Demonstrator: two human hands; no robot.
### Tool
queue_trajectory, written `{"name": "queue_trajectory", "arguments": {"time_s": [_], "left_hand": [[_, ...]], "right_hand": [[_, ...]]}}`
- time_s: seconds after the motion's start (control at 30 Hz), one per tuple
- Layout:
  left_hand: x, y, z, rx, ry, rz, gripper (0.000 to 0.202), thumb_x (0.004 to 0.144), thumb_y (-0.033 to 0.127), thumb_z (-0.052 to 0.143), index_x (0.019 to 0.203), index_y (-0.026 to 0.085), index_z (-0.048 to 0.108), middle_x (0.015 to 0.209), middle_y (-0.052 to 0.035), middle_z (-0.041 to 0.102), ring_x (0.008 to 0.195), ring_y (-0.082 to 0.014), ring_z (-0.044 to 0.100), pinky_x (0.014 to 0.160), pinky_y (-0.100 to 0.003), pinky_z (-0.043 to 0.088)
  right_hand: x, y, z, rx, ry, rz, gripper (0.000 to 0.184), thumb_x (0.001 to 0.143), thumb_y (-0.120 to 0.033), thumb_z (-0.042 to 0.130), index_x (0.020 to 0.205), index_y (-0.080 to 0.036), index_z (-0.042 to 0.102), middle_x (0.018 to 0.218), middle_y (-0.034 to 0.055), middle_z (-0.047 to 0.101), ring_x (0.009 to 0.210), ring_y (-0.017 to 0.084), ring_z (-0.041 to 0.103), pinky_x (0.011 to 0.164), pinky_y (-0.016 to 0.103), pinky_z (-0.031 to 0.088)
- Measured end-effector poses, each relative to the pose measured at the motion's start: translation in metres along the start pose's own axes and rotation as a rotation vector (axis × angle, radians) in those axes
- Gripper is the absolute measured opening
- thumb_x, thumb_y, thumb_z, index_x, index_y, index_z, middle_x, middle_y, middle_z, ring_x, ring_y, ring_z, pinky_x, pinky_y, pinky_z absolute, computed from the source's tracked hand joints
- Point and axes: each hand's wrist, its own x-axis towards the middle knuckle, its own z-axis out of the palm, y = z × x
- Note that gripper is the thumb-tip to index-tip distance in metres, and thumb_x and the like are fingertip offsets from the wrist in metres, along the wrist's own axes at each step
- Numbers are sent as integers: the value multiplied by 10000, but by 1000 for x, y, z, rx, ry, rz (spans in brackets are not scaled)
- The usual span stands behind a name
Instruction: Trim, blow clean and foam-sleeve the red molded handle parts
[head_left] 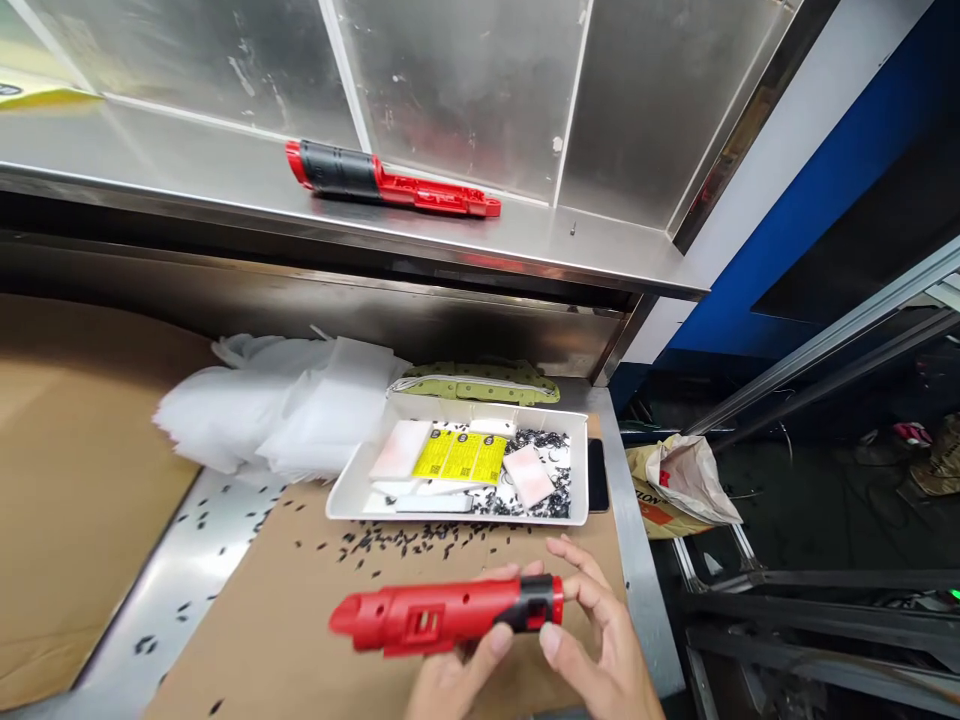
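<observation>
Right hand [600, 640], fingers [576, 572] wrapped around the black collar of the red tool housing [427, 612]. The left hand [454, 688] pinches it from underneath, so both are clamped on it. The housing lies level above the cardboard-covered table [285, 620], long axis left to right, nose jutting left past the left hand. Just beyond the fingers lie scattered small black parts [397, 545], then the white tray [341, 500].

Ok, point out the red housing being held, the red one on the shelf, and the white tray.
held red housing [442, 612], head view, middle of its red body.
shelf red housing [341, 170], head view, black grip section.
white tray [351, 490], head view, left wall.
</observation>
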Motion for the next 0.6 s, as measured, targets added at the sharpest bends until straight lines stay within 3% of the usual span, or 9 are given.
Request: {"name": "queue_trajectory", "arguments": {"time_s": [0.13, 0.27, 0.33, 0.4, 0.43, 0.53, 0.6], "left_hand": [[3, -4, -13, -284, 19, -165, 789, 619, 437, 844, 1309, 194, 548, 1021, -117, 764, 1122, -359, 621, 1129, -528, 299], [-4, 0, -16, -388, -2, -224, 666, 669, 401, 819, 1264, 206, 594, 1068, -117, 754, 1158, -327, 606, 1128, -477, 323], [-7, 7, -16, -324, 3, -153, 553, 681, 371, 811, 1187, 221, 648, 1181, -100, 714, 1249, -321, 531, 1139, -449, 315], [-8, 15, -22, -153, 56, -10, 496, 685, 358, 804, 1143, 228, 666, 1308, -75, 643, 1324, -310, 448, 1152, -406, 293], [-8, 18, -27, -32, 112, 73, 484, 686, 378, 802, 1126, 226, 671, 1345, -66, 614, 1349, -303, 412, 1160, -376, 271], [-7, 26, -52, 284, 297, 278, 740, 624, 482, 830, 1274, 258, 555, 1191, -59, 699, 1257, -290, 505, 1098, -324, 338], [-10, 30, -70, 342, 346, 318, 964, 574, 525, 845, 1398, 292, 402, 939, -22, 763, 1015, -268, 639, 925, -287, 473]], "right_hand": [[-4, -8, -5, -79, 83, -28, 222, 815, -433, 628, 709, -239, 651, 1328, 99, 594, 1338, 293, 432, 1099, 484, 325], [-9, -6, -11, -180, 79, -117, 247, 877, -403, 573, 725, -254, 698, 1294, 66, 621, 1351, 295, 413, 1091, 492, 342], [-8, -3, -14, -285, 82, -169, 227, 889, -396, 566, 987, -275, 732, 1360, 65, 572, 1368, 302, 384, 1094, 505, 344], [-4, 3, -17, -393, 88, -173, 388, 892, -402, 565, 1255, -277, 623, 1413, 75, 519, 1356, 299, 402, 1088, 493, 365], [-2, 7, -17, -449, 74, -152, 423, 896, -395, 555, 1297, -264, 588, 1411, 83, 516, 1327, 290, 441, 1076, 467, 389], [7, 30, -10, -603, -69, -69, 295, 902, -268, 507, 1147, -231, 667, 1241, 83, 629, 1114, 241, 615, 947, 352, 490], [12, 50, 6, -676, -172, -35, 262, 865, -170, 515, 1055, -224, 686, 1079, 66, 686, 954, 231, 671, 832, 325, 518]]}}
